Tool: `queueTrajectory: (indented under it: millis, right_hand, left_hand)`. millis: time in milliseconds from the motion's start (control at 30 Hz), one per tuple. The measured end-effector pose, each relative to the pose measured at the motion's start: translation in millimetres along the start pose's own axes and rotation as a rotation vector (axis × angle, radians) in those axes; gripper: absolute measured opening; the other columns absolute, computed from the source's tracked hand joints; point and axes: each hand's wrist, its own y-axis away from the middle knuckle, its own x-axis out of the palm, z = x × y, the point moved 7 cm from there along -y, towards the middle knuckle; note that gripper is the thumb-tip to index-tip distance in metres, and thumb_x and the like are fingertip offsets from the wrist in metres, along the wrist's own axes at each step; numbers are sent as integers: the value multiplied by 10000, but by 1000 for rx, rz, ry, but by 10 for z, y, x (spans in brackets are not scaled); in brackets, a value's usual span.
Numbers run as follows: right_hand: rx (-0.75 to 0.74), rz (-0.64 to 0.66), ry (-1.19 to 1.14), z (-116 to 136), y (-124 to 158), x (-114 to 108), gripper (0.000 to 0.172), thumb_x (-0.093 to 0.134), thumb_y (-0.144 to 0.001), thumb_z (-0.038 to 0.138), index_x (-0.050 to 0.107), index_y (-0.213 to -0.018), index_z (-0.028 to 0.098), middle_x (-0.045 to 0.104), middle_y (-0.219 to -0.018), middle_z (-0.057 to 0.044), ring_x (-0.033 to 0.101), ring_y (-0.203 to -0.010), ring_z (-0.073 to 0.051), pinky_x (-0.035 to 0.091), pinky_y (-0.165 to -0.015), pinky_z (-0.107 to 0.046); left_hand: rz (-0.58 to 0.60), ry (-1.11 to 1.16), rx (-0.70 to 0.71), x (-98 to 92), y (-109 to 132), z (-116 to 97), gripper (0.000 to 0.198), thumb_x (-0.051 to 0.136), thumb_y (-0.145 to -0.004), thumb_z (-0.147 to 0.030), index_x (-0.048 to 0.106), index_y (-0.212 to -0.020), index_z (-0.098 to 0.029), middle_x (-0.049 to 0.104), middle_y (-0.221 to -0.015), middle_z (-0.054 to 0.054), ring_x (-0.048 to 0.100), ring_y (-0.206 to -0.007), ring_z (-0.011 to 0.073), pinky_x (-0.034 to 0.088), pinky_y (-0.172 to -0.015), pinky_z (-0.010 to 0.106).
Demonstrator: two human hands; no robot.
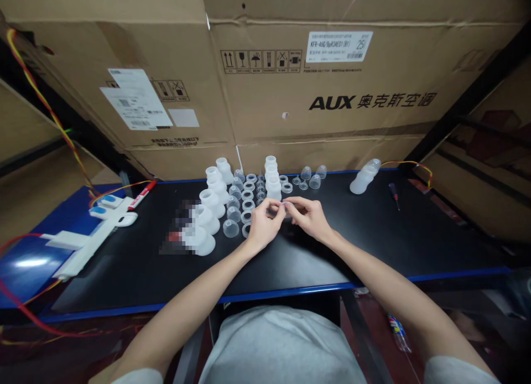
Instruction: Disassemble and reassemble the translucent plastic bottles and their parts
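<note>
My left hand (266, 222) and my right hand (310, 213) meet over the middle of the black table. Both pinch one small translucent part (286, 205) between thumbs and fingertips; it looks like a bottle ring, though the fingers cover most of it. Left of the hands stand a row of clear domed caps (231, 228), a row of white rings (247, 205) and a row of small clear nipples (260, 188). Just behind my left hand is a row of frosted bottles (273, 187). More rings (286, 187) and clear caps (315, 181) lie beyond my right hand.
Several frosted bottles (212, 202) line the left. A capped bottle (362, 179) and a screwdriver (394, 195) are at the right. A power strip (93, 240) and a red marker (142, 195) lie far left. A cardboard wall (265, 118) closes off the back.
</note>
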Motion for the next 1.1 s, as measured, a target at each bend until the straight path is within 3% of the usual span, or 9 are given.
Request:
queueTrajectory:
  millis: [200,467,767,900,1100]
  right_hand:
    - [0,-47,50,11,7,22,395,687,-1020,523,863,-1108,180,814,-806,-54,643,-523,-170,541,-520,-287]
    - [27,114,2,-36,-32,34,419,659,-1032,489,794,-1305,202,771,-799,-36,710,-608,-189,600,-618,-302]
    - [23,70,-33,-109,-38,13,402,706,-1005,493,819,-1255,199,831,-958,-54,732,-652,-199,635,-651,-326]
    - [-12,27,8,-109,-24,-12,361,701,-1010,463,836,-1220,202,831,-905,-51,752,-668,-218,632,-659,-331]
    - [-70,54,54,7,-15,44,402,665,-1038,489,823,-1265,198,851,-1048,-91,778,-781,-249,664,-771,-378]
  left_hand:
    - [-19,7,-15,7,1,50,208,750,-906,-392,666,-871,-206,650,-673,-39,621,-579,106,499,-554,202]
    - [18,33,-9,-4,-28,82,246,759,-924,-436,729,-999,-203,788,-905,58,769,-811,186,574,-546,212]
    - [58,8,62,-29,-66,14,187,791,-885,-357,750,-993,-211,827,-948,66,803,-849,194,650,-672,261]
    - [27,18,96,-30,-52,15,151,777,-870,-326,750,-971,-218,815,-889,40,790,-786,173,672,-707,284]
    - [-17,-13,119,-91,-59,5,127,776,-838,-300,745,-934,-222,799,-824,16,767,-721,163,668,-706,287]
